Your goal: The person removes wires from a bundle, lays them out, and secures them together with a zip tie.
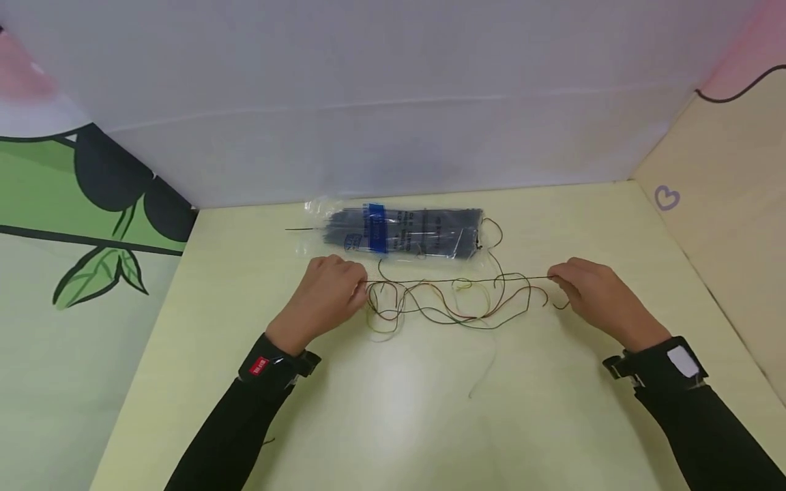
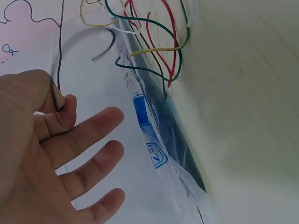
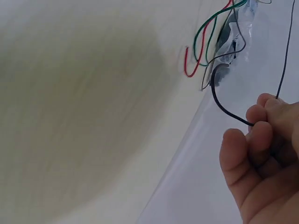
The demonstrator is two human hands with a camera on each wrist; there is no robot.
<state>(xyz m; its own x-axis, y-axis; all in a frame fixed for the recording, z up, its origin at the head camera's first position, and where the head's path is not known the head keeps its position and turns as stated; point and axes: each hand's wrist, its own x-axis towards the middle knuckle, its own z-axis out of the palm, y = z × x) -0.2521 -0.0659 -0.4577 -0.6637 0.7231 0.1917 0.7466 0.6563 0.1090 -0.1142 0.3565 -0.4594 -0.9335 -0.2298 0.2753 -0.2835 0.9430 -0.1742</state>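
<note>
A thin black wire (image 1: 430, 280) runs straight between my two hands. My left hand (image 1: 328, 290) pinches one end between thumb and index finger; in the left wrist view its other fingers (image 2: 91, 135) are spread apart. My right hand (image 1: 598, 296) grips the opposite end, and a short curved tail of wire (image 3: 226, 111) sticks out past its fingertips. Below and behind the taut wire lies a loose tangle of red, green, yellow and white wires (image 1: 457, 317) on the table.
Behind the tangle lies a clear plastic bag (image 1: 424, 232) with dark contents and a blue label. A dark wire end pokes out at its left. The pale yellow table (image 1: 393, 423) meets a white wall (image 1: 393, 150) at the back and printed panels at both sides.
</note>
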